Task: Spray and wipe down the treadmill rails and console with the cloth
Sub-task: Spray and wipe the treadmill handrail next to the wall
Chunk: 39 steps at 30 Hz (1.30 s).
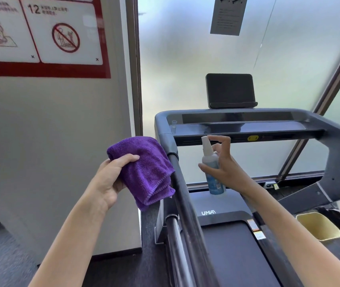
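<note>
- We see the left hand (111, 179) curled round the folded purple cloth (144, 170), thumb on top — cloth just left of the left rail (182, 195), touching it.
- Right hand (225, 164) grips the spray bottle (212, 166) just right of that rail — forefinger arched over the nozzle.
- Console (243, 123) sits beyond the rail's far end.

A single wide-angle view from the person's head looks forward and down along both forearms, close to the hands. The left hand (111, 179), gripping a purple cloth (144, 170), sits left of centre; the right hand (222, 164), holding a spray bottle (211, 164), sits just right of centre. Beyond both grips rises the treadmill console (247, 129); the left rail (183, 195) runs between them toward the camera.
</note>
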{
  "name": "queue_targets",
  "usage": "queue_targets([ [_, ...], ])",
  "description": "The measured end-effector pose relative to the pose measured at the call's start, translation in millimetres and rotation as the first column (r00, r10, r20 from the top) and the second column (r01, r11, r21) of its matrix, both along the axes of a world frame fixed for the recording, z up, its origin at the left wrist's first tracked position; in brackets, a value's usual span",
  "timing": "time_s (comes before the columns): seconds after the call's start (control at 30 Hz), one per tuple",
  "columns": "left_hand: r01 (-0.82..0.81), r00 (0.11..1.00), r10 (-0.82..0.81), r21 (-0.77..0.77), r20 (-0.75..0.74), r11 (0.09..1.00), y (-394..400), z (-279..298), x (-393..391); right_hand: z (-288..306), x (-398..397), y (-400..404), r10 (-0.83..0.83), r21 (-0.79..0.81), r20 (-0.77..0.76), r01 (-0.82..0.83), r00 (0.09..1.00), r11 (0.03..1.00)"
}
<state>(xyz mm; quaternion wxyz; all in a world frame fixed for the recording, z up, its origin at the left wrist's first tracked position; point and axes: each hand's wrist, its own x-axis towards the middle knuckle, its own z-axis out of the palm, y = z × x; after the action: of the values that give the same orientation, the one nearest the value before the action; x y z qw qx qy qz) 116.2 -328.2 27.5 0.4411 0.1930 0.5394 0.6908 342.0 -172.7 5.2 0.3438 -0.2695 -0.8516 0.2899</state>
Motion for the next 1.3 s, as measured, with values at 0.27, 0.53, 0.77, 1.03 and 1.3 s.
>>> queue_targets([
  [0.27,-0.033,0.999,0.033,-0.003,-0.023,0.999,-9,-5,-4,1,-4,-3,0.036,-0.011,-0.046,-0.036,0.998,0.999],
  [0.53,-0.138,0.955,0.135,0.006,-0.264,0.990,-11,-21,-6,-6,0,1,-0.041,0.002,-0.011,0.041,0.999,0.999],
  [0.77,-0.291,0.726,0.203,-0.026,-0.657,0.956,0,-36,-1,-8,0,8,-0.011,-0.008,0.148,0.013,0.989,1.000],
  [1.03,-0.234,0.834,0.166,-0.066,-0.526,0.970,5,-44,-3,-16,-4,10,-0.105,0.032,0.261,0.100,0.960,0.994],
  [1.3,-0.237,0.848,0.182,-0.050,-0.498,0.970,4,-44,-5,-24,-4,15,-0.216,0.142,0.213,0.188,0.953,0.972],
])
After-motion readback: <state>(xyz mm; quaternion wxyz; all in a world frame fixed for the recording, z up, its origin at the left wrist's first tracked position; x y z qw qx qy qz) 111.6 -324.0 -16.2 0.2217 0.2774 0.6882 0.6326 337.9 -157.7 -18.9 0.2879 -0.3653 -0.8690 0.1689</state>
